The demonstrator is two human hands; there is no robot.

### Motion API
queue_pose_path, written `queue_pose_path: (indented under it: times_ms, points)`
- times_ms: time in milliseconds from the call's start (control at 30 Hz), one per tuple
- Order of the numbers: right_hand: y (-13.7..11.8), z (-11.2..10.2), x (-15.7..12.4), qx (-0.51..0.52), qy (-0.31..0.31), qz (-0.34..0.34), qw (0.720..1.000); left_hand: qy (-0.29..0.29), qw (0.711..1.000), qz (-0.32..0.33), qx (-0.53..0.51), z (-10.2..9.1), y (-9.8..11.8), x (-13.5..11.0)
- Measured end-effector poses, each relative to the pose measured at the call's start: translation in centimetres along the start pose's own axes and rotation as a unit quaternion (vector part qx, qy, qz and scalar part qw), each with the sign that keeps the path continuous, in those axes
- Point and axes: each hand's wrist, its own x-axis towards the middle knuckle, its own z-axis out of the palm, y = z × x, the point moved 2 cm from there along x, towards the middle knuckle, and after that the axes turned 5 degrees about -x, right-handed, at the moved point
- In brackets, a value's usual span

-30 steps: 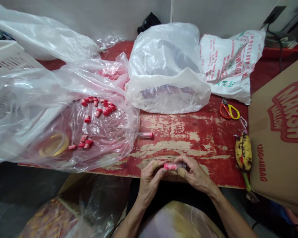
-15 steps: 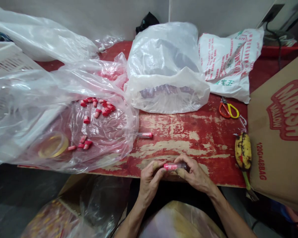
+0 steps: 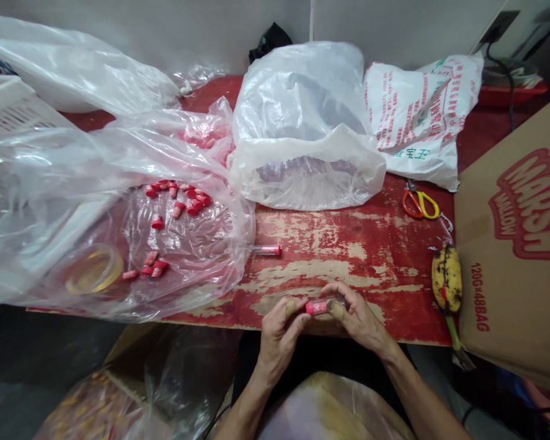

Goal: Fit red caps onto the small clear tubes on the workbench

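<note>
The worn red tabletop (image 3: 348, 256) carried everything; at its near edge the left hand (image 3: 279, 333) and right hand (image 3: 360, 321) each pinched 1 end of a small pink-capped tube (image 3: 321, 306), fingers curled close, held level just above the wood.

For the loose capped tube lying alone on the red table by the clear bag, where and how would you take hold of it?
Probably at the middle of the tube, pinched across its width from above. It lies flat and sideways on the bare table, pink cap to the right, its clear end close to the bag. The near side looks open. Both the left hand and the right hand hold another tube.
</note>
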Motion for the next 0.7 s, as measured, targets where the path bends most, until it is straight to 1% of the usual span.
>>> queue_pose_path:
  times_ms: [100, 167, 267, 333, 400, 467, 533, 600, 633, 667, 700]
  points:
    - [-0.3, -0.1, -0.2, -0.025, -0.014, -0.011, 1.000, 0.001, 0.999, -0.033, -0.016, -0.2, -0.1, 0.0]
    - [-0.3, -0.1, -0.2, -0.029, -0.015, -0.008, 0.999, -0.004, 0.999, -0.032, -0.018, -0.3, 0.1, -0.1]
    - [-0.1, 0.0, -0.2, -0.028, 0.001, -0.016, 0.999, -0.015, 1.000, -0.019, -0.014, -0.2, 0.3, -0.2]
    - [0.1, 0.3, -0.1, -0.030, 0.026, -0.017, 0.999, -0.021, 1.000, -0.022, -0.004, 0.0, 0.3, -0.3]
    - [0.3, 0.6, 0.0, -0.010, 0.041, -0.004, 0.999, -0.020, 0.999, -0.031, 0.002, 0.3, 0.2, -0.3]
    - [0.4, 0.7, 0.0, 0.022, 0.040, 0.011, 0.999, -0.017, 0.999, -0.043, -0.003, 0.4, -0.1, -0.4]
    - [0.0, 0.3, -0.1, 0.015, 0.050, 0.011, 0.999, -0.001, 0.998, -0.059, -0.015, 0.4, -0.6, -0.5]
    - [-0.6, -0.7, -0.2, -0.069, 0.092, -0.008, 0.993, 0.035, 0.996, -0.079, -0.031, 0.1, -1.1, -0.7]
    - [-0.9, -1.2, -0.2, -0.135, 0.119, -0.024, 0.983, 0.059, 0.994, -0.089, -0.039, 0.0, -1.3, -0.8]
    - [-1.2, -1.6, -0.2, -0.210, 0.140, -0.040, 0.967, 0.081, 0.991, -0.098, -0.048, -0.1, -1.5, -0.8]
    - [-1.4, -1.9, 0.0, -0.288, 0.152, -0.057, 0.944, 0.100, 0.988, -0.105, -0.055, -0.2, -1.7, -0.9]
